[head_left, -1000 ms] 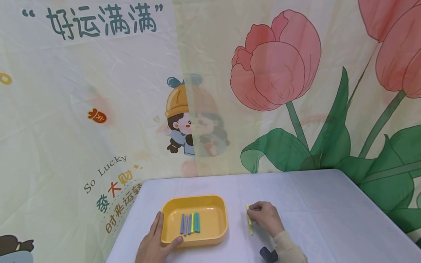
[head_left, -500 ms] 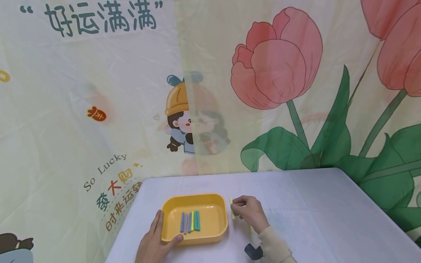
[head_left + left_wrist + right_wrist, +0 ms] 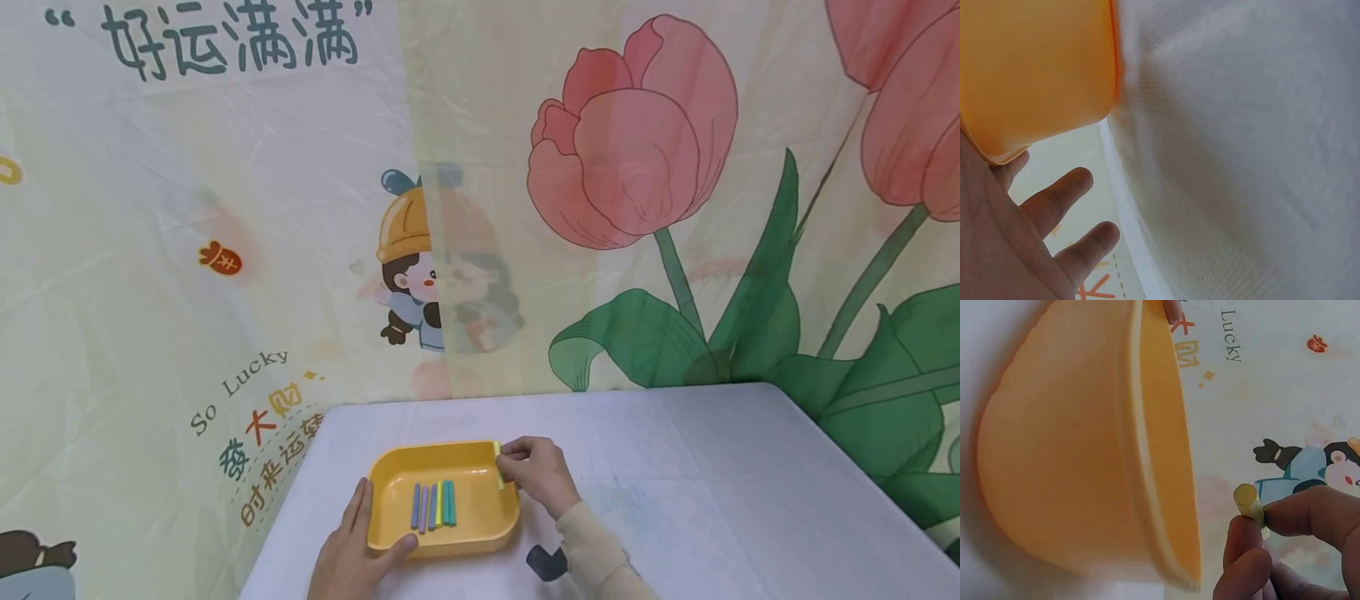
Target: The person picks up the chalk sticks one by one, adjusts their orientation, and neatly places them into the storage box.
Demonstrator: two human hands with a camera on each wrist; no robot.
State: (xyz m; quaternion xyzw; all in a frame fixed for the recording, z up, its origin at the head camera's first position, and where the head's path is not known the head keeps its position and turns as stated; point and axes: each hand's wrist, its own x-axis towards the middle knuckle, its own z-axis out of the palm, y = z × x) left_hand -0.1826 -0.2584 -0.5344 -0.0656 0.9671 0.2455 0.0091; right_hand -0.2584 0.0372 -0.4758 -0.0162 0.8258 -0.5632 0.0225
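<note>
A yellow tray (image 3: 480, 533) sits on the white table and holds several short sticks (image 3: 433, 506) in purple, yellow and teal, laid side by side. My left hand (image 3: 352, 554) grips the tray's near left corner, thumb on the rim; the left wrist view shows the tray's outer wall (image 3: 1035, 69) against the palm. My right hand (image 3: 534, 472) pinches a yellow stick (image 3: 498, 464) over the tray's far right rim. In the right wrist view the stick's end (image 3: 1249, 501) pokes out between the fingertips beside the tray wall (image 3: 1072, 456).
The white table (image 3: 712, 500) stretches to the right of the tray. A printed cloth backdrop (image 3: 600, 208) with tulips and cartoon figures hangs close behind the table. A dark wrist-mounted device (image 3: 546, 562) shows below my right forearm.
My right hand has carried the yellow stick leftward from the table surface to the tray's right rim. The left hand and the tray have stayed in place.
</note>
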